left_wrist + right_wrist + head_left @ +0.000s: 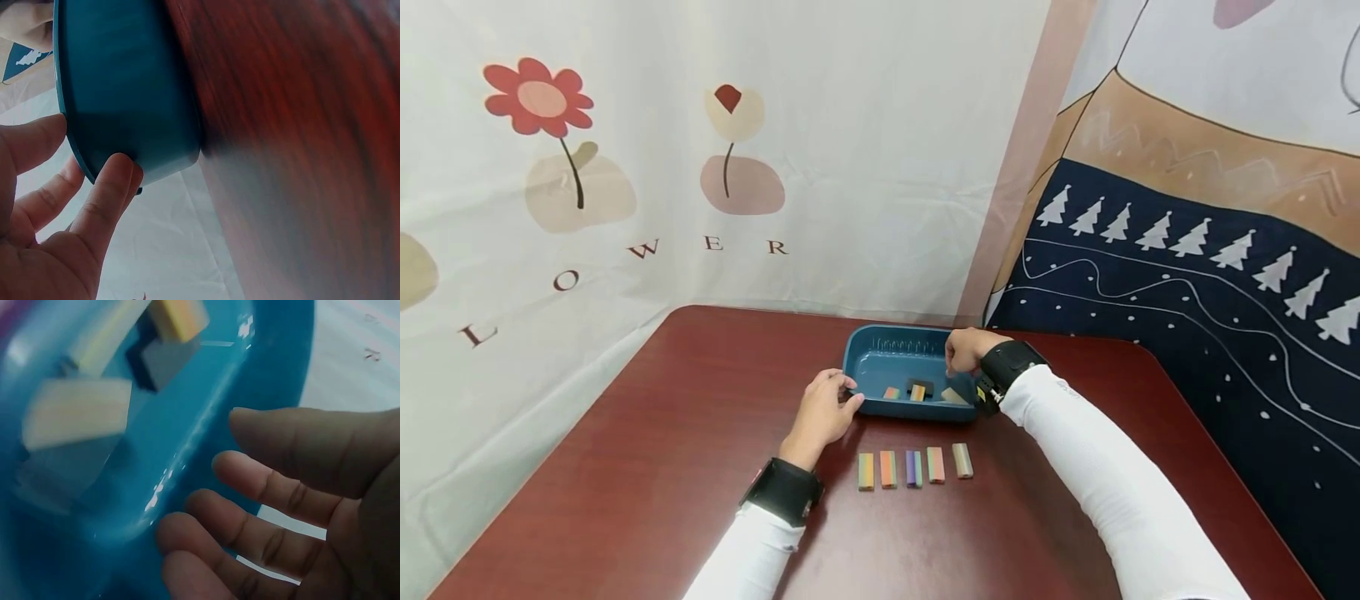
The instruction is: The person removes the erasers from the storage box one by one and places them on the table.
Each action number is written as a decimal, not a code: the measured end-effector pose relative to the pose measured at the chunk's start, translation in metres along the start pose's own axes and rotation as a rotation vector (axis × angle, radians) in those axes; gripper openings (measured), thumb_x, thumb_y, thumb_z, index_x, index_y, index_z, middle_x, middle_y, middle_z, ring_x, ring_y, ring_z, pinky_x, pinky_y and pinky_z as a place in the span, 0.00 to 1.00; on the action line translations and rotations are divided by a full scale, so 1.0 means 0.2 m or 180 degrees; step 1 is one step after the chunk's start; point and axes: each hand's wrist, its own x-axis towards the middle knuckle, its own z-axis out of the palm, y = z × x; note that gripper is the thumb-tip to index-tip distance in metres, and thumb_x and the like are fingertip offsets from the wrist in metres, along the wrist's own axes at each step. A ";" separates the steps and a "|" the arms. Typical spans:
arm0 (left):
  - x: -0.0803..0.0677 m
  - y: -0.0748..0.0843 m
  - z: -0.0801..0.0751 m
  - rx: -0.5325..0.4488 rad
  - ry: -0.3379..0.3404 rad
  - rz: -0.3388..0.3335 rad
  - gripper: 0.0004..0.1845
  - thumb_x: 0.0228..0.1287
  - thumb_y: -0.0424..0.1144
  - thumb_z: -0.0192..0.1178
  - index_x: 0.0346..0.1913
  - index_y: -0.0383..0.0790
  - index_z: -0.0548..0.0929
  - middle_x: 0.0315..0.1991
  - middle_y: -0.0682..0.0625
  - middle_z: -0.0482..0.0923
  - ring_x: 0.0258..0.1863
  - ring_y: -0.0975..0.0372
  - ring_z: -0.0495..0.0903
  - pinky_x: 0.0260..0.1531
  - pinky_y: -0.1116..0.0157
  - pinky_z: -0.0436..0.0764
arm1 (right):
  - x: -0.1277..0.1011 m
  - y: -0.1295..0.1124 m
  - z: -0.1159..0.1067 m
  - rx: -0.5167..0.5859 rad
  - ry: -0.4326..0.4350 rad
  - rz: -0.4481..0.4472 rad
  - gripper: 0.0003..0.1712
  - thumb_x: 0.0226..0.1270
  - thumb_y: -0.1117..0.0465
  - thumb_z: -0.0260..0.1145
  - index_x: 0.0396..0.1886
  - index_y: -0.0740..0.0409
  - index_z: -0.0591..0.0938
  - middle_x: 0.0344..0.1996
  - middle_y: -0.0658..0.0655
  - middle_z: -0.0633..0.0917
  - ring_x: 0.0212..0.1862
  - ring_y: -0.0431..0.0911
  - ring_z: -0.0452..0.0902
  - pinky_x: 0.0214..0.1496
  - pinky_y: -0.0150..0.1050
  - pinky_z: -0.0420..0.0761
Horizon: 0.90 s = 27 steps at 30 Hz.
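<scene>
- Starting with the pale cloth [880, 167], we record that it hangs behind the surface, printed with flowers and letters.
- We find the surface [700, 433] glossy and reddish-brown.
- We locate the blue tray [917, 411] near its far edge.
- Of the two hands, we observe the left hand [822, 412] holding the tray's near left corner, thumb and fingers set around it.
- We see the right hand [972, 350] over the tray's right end, fingers loosely bent, thumb narrowly apart, nothing visible between them.
- Before the tray we count five striped pieces in a row: yellow [867, 472], orange [888, 469], purple [913, 469], pink [936, 465] and cream [962, 461], each apart.
- Inside, along the near wall, we log a pale piece [955, 396], a dark piece [927, 386] with a yellow-orange piece [917, 393] against it, and an orange-green piece [891, 392].
</scene>
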 end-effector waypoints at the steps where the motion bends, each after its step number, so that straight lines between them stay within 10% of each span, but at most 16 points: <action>1: 0.00 0.00 0.00 -0.0006 -0.0005 -0.0010 0.11 0.67 0.40 0.63 0.46 0.35 0.82 0.60 0.40 0.70 0.50 0.51 0.76 0.51 0.55 0.77 | 0.02 0.00 0.00 -0.0042 -0.0032 0.0047 0.05 0.65 0.61 0.67 0.29 0.55 0.83 0.25 0.54 0.82 0.20 0.43 0.74 0.23 0.34 0.73; 9: 0.00 -0.01 0.01 -0.0014 0.0031 0.0045 0.10 0.67 0.40 0.63 0.45 0.36 0.82 0.59 0.40 0.71 0.49 0.51 0.76 0.50 0.55 0.77 | 0.14 -0.02 0.01 -0.0631 -0.0356 0.0210 0.21 0.63 0.58 0.70 0.13 0.50 0.73 0.15 0.47 0.68 0.21 0.41 0.66 0.26 0.35 0.67; 18: 0.00 -0.02 0.01 0.0033 0.0091 0.0092 0.10 0.66 0.39 0.63 0.44 0.37 0.82 0.58 0.40 0.72 0.48 0.51 0.77 0.50 0.55 0.77 | 0.22 -0.11 0.02 -0.1425 -0.0793 0.0283 0.10 0.57 0.49 0.74 0.31 0.49 0.87 0.34 0.47 0.82 0.35 0.43 0.72 0.40 0.38 0.78; 27: 0.01 -0.02 0.01 0.0034 0.0072 0.0092 0.10 0.66 0.40 0.63 0.45 0.37 0.82 0.59 0.41 0.72 0.48 0.52 0.77 0.49 0.55 0.77 | 0.26 -0.12 0.07 -0.1710 -0.1035 0.0143 0.11 0.57 0.47 0.73 0.26 0.48 0.87 0.30 0.45 0.82 0.32 0.42 0.70 0.34 0.37 0.74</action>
